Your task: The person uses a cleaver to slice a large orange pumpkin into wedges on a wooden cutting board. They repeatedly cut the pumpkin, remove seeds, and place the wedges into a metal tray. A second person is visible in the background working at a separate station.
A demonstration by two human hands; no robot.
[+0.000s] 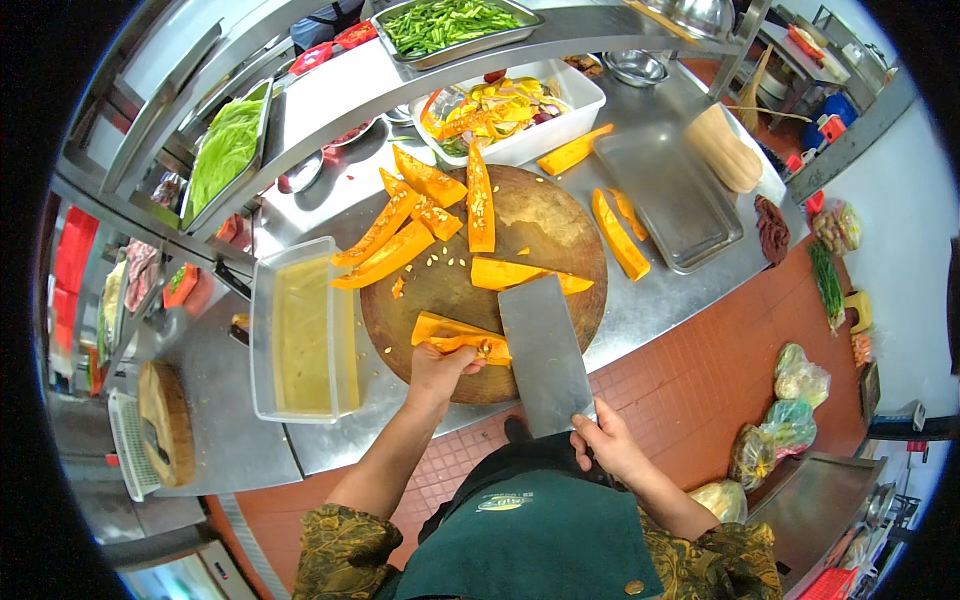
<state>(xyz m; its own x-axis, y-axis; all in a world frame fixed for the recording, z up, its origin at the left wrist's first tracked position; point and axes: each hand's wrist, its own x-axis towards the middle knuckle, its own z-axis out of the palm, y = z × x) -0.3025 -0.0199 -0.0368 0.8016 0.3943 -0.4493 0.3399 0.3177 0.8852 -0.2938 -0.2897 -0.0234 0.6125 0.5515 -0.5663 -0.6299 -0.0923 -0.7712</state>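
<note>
My left hand (440, 372) holds down an orange pumpkin wedge (445, 328) at the near edge of a round wooden chopping board (540, 210). In my right hand (603, 443) is a wide cleaver (548, 355), its blade reaching over the board's near right part. The blade's left edge is beside the wedge's right end; whether they touch, I cannot tell. Another pumpkin piece (515, 274) lies just beyond the blade. Several seedy pumpkin wedges (385, 255) rest across the far left of the board, with loose seeds scattered near them.
A clear plastic tub (262, 345) stands left of the board. Beyond it is a white bin (590, 105) of vegetable scraps. At right are a pumpkin slice (620, 235), a steel tray (680, 215) and a whole butternut squash (722, 150). An overhead shelf (480, 62) holds chopped greens.
</note>
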